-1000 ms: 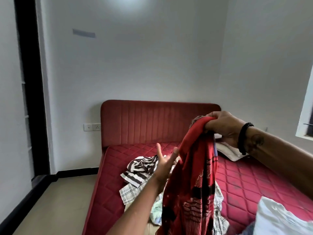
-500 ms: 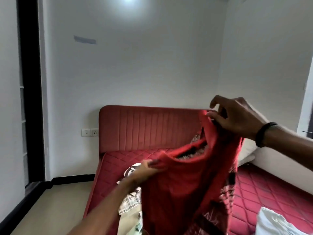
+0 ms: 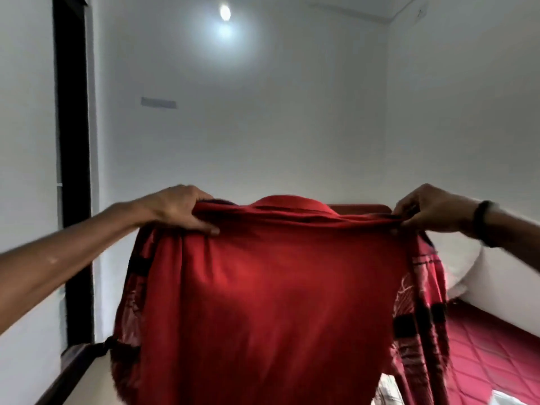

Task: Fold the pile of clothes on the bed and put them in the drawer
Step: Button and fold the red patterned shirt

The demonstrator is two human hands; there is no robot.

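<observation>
A red shirt [image 3: 277, 302] with black bands and pale print on its sleeves hangs spread out in front of me, its plain back facing me. My left hand [image 3: 178, 209] grips its left shoulder and my right hand [image 3: 429, 210], with a black wristband, pinches its right shoulder. The collar bulges up between them. The shirt hides most of the red quilted bed [image 3: 491, 358] and nearly all of the clothes pile; only a scrap of checked cloth [image 3: 385, 396] peeks out below its hem. No drawer is in view.
A white pillow [image 3: 502, 282] lies against the right wall on the bed. The red headboard's top edge [image 3: 362, 207] shows behind the shirt. A dark door frame [image 3: 73, 171] stands at the left, with a black skirting [image 3: 67, 372] along the floor. A ceiling light [image 3: 225, 13] glows above.
My hands have moved apart and upward, spreading the bunched red shirt out flat by its shoulders. My view has tilted up, so the pile on the bed has dropped out of sight.
</observation>
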